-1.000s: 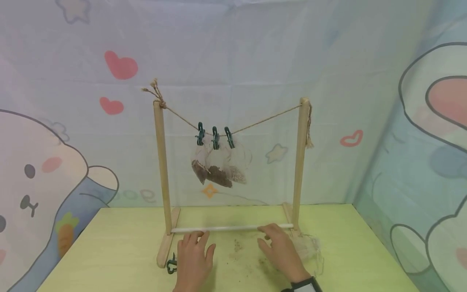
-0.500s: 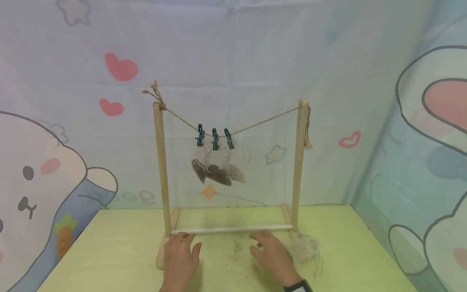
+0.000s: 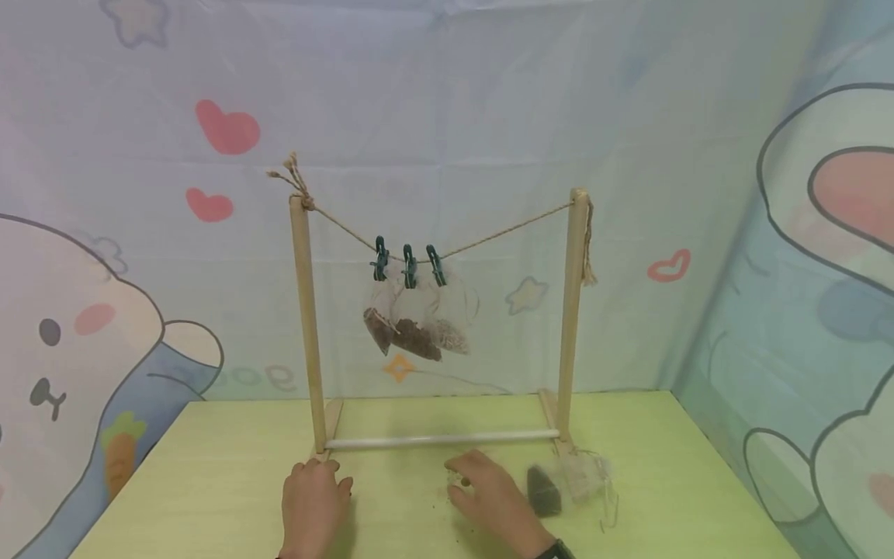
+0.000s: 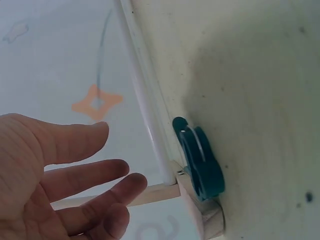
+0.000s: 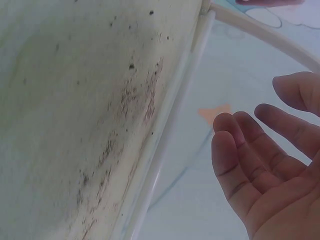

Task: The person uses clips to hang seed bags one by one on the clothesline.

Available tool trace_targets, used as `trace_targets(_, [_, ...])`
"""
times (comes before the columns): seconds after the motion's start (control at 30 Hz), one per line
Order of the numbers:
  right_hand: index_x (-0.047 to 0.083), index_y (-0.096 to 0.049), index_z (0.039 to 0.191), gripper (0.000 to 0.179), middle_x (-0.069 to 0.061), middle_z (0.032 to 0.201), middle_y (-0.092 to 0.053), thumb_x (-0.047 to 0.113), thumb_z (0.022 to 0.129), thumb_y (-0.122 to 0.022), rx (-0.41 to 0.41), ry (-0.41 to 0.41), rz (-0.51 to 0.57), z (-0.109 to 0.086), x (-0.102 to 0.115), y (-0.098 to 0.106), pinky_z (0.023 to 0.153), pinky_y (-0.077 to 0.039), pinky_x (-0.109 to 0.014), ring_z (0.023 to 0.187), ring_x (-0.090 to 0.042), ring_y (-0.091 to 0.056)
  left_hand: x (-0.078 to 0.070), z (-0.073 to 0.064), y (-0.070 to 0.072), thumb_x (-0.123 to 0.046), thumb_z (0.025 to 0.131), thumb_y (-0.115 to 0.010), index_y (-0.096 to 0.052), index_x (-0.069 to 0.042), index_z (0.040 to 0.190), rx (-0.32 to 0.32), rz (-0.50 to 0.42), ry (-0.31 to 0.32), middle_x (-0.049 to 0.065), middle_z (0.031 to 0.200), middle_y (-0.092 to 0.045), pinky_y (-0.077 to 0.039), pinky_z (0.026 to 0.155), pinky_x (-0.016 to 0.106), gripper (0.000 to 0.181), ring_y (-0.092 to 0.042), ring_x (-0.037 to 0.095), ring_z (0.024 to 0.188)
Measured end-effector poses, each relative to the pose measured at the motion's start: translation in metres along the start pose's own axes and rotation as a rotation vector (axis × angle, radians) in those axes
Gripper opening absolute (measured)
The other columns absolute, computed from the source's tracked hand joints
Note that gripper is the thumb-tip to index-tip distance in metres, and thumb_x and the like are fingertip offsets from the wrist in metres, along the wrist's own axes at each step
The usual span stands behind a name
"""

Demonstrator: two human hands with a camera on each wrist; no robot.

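Observation:
My left hand [image 3: 314,505] hovers over the table at the left foot of the wooden frame, fingers loosely bent and holding nothing. In the left wrist view a green spring clip [image 4: 200,160] lies on the table just beyond the fingertips; the head view has it hidden behind the hand. My right hand [image 3: 492,497], also holding nothing, is over the dark crumbs [image 5: 132,95] scattered on the tabletop. Right of it lies a small bag with dark contents [image 3: 543,491], beside clear, stringed bags [image 3: 585,475].
A frame with two wooden posts [image 3: 307,326] and a white crossbar [image 3: 440,439] stands on the yellow table [image 3: 230,481]. From its sagging twine [image 3: 510,229] hang three filled clear bags [image 3: 417,334] by green clips [image 3: 409,266]. A printed cloth [image 3: 447,101] stands behind.
Both hands have moved left and slightly toward the person. The dark-filled bag has come into view beside the right wrist. The hanging bags stay in place.

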State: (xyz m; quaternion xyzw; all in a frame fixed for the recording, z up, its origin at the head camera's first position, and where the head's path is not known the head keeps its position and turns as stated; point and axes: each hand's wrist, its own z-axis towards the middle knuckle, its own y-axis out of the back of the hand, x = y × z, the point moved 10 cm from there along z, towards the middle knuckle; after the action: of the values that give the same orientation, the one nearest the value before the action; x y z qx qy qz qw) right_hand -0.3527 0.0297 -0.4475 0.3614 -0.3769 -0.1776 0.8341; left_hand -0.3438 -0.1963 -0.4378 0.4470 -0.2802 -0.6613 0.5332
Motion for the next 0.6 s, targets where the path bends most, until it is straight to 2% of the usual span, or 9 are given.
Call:
trace_targets(0.23, [0.008,-0.063,0.111,0.024,-0.002,0.101,-0.059,0.015,0.088,-0.06,0.036,0.076,-0.008,-0.003,0.02,-0.012,0.067,-0.045,-0.014,0.081,-0.008,-0.058,0.004,-0.002,-0.013,-0.017,0.066,-0.077,-0.07,-0.003,0.074,0.067,0.034,-0.02,0.007,0.063,-0.062,-0.044,0.051,0.033,0.018,-0.047,0.017,0.054])
trace_targets(0.47, [0.009,-0.062,0.113,0.025,0.002,0.1,-0.057,0.018,0.09,-0.058,0.088,0.039,0.0,-0.004,0.023,-0.017,0.068,-0.045,-0.015,0.083,-0.007,-0.057,0.009,-0.005,-0.025,-0.015,0.07,-0.071,-0.063,-0.007,0.06,0.151,0.042,0.006,0.0,0.054,-0.051,-0.038,0.049,0.032,0.014,-0.043,0.017,0.053])
trace_targets(0.6, [0.008,-0.062,0.114,0.026,0.002,0.102,-0.057,0.019,0.09,-0.057,0.103,0.035,0.001,-0.004,0.022,-0.019,0.069,-0.046,-0.014,0.084,-0.007,-0.058,0.01,-0.007,-0.029,-0.012,0.067,-0.07,-0.064,-0.008,0.06,0.171,0.04,0.01,0.002,0.057,-0.054,-0.039,0.051,0.033,0.01,-0.045,0.018,0.056])
